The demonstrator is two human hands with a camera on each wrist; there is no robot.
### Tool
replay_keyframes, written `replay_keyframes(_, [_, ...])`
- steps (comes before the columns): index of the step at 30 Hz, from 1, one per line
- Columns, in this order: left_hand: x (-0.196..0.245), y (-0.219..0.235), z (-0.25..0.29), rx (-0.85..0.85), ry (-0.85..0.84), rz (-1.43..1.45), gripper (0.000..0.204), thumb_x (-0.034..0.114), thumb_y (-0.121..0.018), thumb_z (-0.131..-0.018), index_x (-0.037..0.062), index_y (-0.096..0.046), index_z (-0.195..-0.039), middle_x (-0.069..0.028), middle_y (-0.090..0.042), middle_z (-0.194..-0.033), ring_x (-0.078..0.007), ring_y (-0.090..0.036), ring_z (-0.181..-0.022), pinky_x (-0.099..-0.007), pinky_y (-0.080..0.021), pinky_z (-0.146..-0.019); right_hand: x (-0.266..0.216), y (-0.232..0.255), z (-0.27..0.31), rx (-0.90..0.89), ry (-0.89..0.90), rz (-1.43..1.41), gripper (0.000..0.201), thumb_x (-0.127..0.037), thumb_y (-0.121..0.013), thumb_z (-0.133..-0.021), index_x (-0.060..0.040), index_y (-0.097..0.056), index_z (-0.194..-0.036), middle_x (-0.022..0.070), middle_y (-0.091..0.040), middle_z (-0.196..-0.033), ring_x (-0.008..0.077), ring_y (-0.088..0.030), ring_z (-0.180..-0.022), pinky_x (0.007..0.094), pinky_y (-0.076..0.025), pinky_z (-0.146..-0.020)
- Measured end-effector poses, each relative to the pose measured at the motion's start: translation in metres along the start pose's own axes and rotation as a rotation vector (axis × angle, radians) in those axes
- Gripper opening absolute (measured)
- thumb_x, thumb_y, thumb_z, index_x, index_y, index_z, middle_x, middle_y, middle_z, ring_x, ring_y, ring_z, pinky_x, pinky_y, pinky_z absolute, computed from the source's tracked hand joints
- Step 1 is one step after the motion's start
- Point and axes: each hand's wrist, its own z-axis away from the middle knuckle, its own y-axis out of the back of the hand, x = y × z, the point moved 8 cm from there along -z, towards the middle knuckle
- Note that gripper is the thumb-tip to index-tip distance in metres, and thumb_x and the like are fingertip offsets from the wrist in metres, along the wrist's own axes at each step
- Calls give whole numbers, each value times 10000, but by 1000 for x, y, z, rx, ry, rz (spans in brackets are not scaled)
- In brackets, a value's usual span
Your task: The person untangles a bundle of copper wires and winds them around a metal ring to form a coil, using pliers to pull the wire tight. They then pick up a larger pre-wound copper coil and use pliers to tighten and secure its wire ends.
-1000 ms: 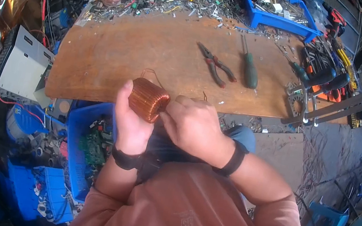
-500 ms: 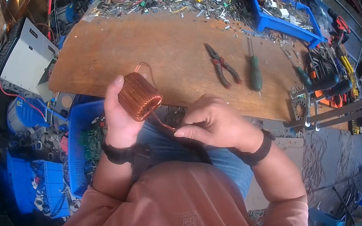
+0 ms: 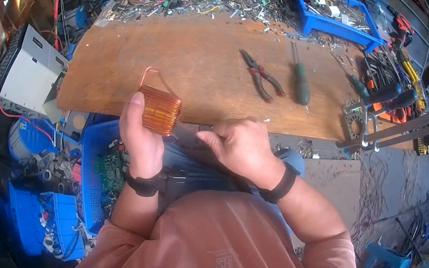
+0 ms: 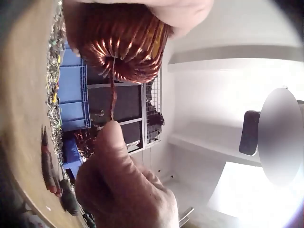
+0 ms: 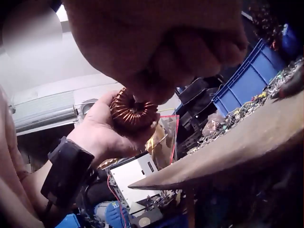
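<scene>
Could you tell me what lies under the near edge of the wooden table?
A blue crate of circuit boards shows below the wooden table. The left hand, gripping the copper coil, covers part of it.

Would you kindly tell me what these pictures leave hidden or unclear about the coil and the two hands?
- Head view: the wire between the copper coil and the right hand is too thin to trace.
- Right wrist view: the right hand's fingertips are blurred, so its pinch is unclear.
- Left wrist view: the left hand is cut off by the top edge.
- Head view: the coil's far face is turned away.
</scene>
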Motion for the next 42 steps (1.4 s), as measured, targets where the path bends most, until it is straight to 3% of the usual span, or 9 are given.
replay_keyframes(10, [-19, -4, 1, -50, 128, 78, 339, 317, -508, -934, 16, -563, -1080, -98, -621, -973, -217, -615, -892, -373, -522, -736, -3, 4, 1, 58, 58, 56, 387, -414, -647, -805, -92, -636, -591, 144, -579, -548, 334, -599, -537, 423, -469, -504])
replay_keyframes(16, [-33, -8, 9, -18, 304, 188, 347, 348, -521, -925, 30, -556, -1058, -81, -612, -943, -214, -612, -868, -378, -509, -754, -9, -1, 0, 90, 99, 49, 374, -397, -638, -815, -92, -635, -599, 134, -585, -554, 327, -603, -537, 416, -473, -502])
replay_keyframes(22, [-40, -24, 21, -217, 346, 206, 358, 368, -528, -916, 41, -571, -1055, -85, -626, -973, -218, -616, -883, -378, -516, -723, -7, -4, 2, 109, 11, -34, 352, -381, -651, -798, -87, -626, -606, 136, -591, -568, 333, -602, -550, 424, -480, -516])
replay_keyframes(23, [-42, -21, 25, -116, 328, 155, 367, 380, -528, -911, 43, -572, -1052, -85, -624, -976, -219, -620, -872, -376, -515, -715, -6, -1, 1, 131, -13, -57, 350, -378, -656, -793, -85, -621, -605, 138, -592, -572, 335, -602, -554, 427, -480, -518])
replay_keyframes(27, [-46, -20, 21, -74, 355, 231, 365, 369, -540, -897, 39, -573, -1051, -95, -628, -975, -227, -621, -863, -381, -521, -720, -3, -2, 14, 67, 14, -81, 296, -325, -652, -806, -55, -651, -685, 152, -620, -663, 339, -616, -635, 433, -488, -567])
replay_keyframes(33, [-26, -19, 16, -156, 351, 211, 426, 366, -519, -908, -20, -552, -1087, -118, -614, -983, -257, -633, -860, -414, -549, -712, -10, 17, 25, -59, 124, -109, 242, -279, -629, -836, -43, -668, -799, 149, -630, -751, 344, -614, -753, 433, -486, -645])
replay_keyframes(36, [-14, -17, 13, -150, 299, 195, 458, 376, -519, -904, -39, -546, -1098, -134, -613, -984, -276, -638, -851, -438, -560, -694, -7, 25, 27, -101, 181, -343, 204, -228, -647, -851, -25, -664, -850, 152, -621, -775, 348, -597, -759, 420, -473, -656])
replay_keyframes(37, [-13, -18, 13, -201, 296, 193, 458, 372, -513, -909, -39, -547, -1108, -135, -615, -988, -268, -638, -869, -433, -558, -724, -5, 23, 27, -178, 144, -375, 197, -212, -656, -849, -19, -664, -887, 162, -622, -828, 359, -583, -789, 415, -472, -683])
replay_keyframes(42, [-16, -15, 12, -194, 264, 238, 441, 351, -512, -910, -41, -551, -1109, -136, -619, -991, -260, -635, -881, -427, -553, -753, 17, 16, 29, -84, 33, -440, 185, -213, -660, -844, -30, -661, -870, 158, -641, -812, 347, -612, -781, 404, -484, -698])
